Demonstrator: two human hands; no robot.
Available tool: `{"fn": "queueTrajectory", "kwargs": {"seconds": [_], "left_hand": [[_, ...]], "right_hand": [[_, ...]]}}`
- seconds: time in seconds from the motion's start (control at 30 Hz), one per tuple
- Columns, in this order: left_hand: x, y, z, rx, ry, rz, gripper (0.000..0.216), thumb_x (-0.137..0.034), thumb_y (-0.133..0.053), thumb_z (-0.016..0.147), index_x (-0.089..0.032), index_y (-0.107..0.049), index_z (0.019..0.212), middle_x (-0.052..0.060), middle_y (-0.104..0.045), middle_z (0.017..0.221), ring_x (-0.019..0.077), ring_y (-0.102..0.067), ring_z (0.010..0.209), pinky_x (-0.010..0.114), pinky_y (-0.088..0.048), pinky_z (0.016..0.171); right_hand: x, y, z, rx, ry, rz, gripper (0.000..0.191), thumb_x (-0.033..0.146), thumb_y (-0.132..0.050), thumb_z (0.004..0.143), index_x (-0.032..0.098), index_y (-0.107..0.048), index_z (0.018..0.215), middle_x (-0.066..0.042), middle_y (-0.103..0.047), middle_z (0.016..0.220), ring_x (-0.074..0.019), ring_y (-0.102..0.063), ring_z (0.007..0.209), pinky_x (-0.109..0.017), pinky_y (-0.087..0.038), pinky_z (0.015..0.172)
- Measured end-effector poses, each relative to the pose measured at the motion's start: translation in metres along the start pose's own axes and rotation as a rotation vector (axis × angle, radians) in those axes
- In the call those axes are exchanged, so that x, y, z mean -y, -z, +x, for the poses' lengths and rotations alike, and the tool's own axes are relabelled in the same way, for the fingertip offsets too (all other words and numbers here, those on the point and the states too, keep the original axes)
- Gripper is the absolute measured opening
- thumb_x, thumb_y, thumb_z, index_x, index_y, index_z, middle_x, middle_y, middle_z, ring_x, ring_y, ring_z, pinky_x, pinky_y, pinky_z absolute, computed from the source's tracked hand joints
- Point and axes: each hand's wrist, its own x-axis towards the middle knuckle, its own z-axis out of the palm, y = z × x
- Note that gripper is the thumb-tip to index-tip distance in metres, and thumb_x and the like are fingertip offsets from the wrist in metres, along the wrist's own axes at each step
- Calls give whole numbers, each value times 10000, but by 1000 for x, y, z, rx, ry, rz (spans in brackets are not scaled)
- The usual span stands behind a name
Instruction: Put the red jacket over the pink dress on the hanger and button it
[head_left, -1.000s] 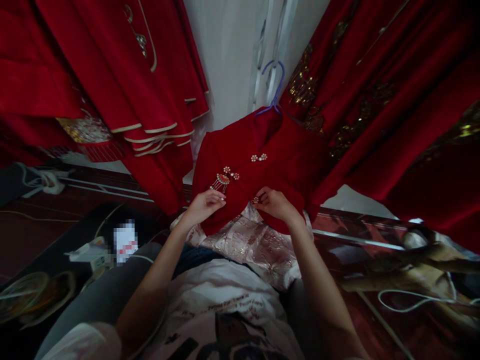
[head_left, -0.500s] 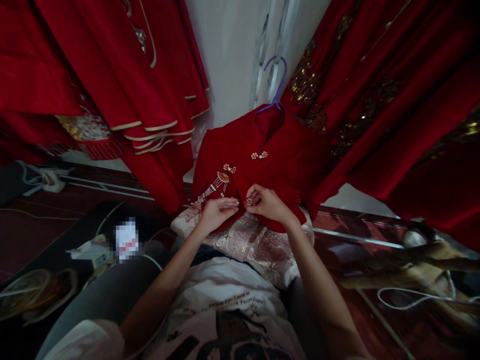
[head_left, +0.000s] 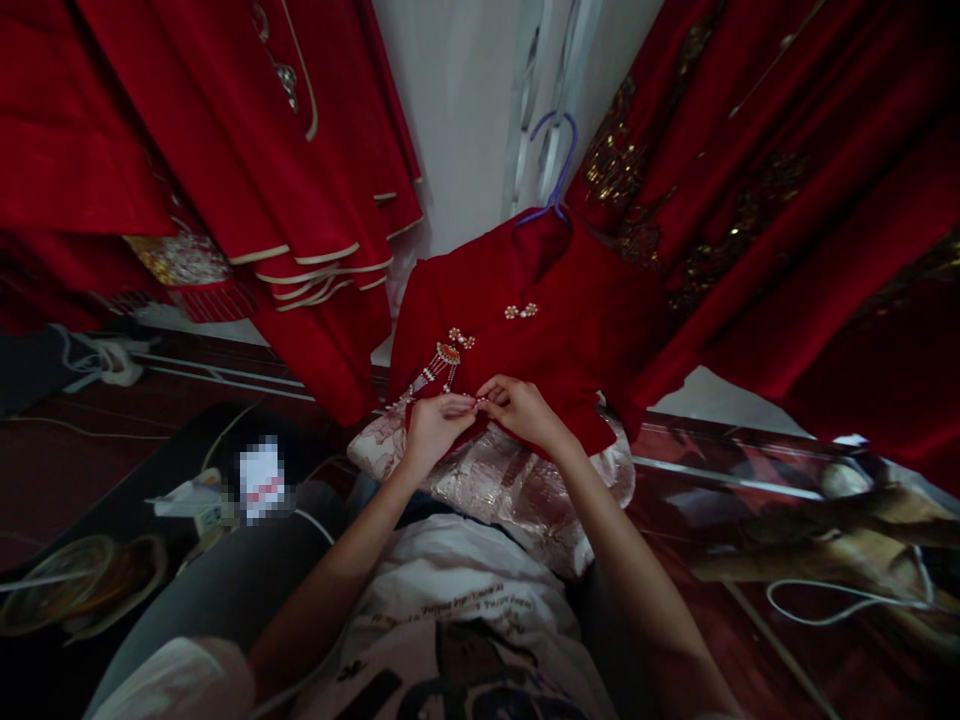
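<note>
A red jacket [head_left: 592, 310] on a purple hanger [head_left: 556, 190] lies spread over my lap. My left hand [head_left: 437, 428] is closed, its fingertips pinching the jacket's front edge near the hem. My right hand [head_left: 523, 412] meets it there, thumb and fingers pinched on a small beaded flower button that the fingertips mostly hide. Higher on the front are a beaded flower clasp [head_left: 521, 311] and a fan-shaped tassel ornament [head_left: 448, 354] with hanging bead strands. Pale pink brocade cloth [head_left: 487, 478] shows beneath the jacket and my hands.
Red garments [head_left: 322, 180] hang at the left, and red garments with gold sequins [head_left: 739, 230] at the right. A metal rack rail [head_left: 720, 478] runs low behind. A power strip [head_left: 196, 500] lies at the left, a white cable [head_left: 825, 600] at the right.
My right hand has moved left, bringing the flower button against my left fingertips at the jacket's edge. My left hand stays at almost the same place on the jacket.
</note>
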Motion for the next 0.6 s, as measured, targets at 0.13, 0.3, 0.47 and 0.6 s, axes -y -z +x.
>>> {"fn": "queueTrajectory", "kwargs": {"seconds": [0.13, 0.3, 0.47, 0.6], "left_hand": [[2, 1, 2, 4, 6, -28, 210, -220, -761, 647, -133, -735, 836, 92, -764, 876, 192, -734, 793, 356, -596, 839], [5, 5, 4, 22, 2, -29, 203, -271, -764, 655, -143, -737, 810, 79, -765, 835, 195, -732, 761, 351, -597, 813], [0, 15, 8, 119, -55, 76, 219, -267, -737, 695, -151, -711, 879, 65, -758, 845, 171, -721, 774, 303, -580, 779], [-15, 31, 11, -10, -139, 253, 246, -299, -707, 749, -184, -698, 965, 29, -732, 796, 135, -686, 704, 246, -548, 680]], "right_hand": [[-1, -2, 1, -22, 27, -11, 134, 124, -618, 807, 165, -669, 923, -25, -697, 806, -118, -644, 727, -236, -508, 706], [-4, -6, 1, -24, 48, -16, 137, 112, -596, 822, 167, -671, 922, -29, -695, 832, -117, -642, 734, -232, -506, 706], [1, 5, 0, 19, 50, -55, 156, 110, -606, 826, 171, -686, 945, -40, -705, 873, -121, -649, 738, -240, -512, 707], [10, 36, -7, -43, 31, -61, 148, 161, -603, 857, 177, -688, 978, -45, -713, 914, -124, -662, 782, -243, -518, 727]]}}
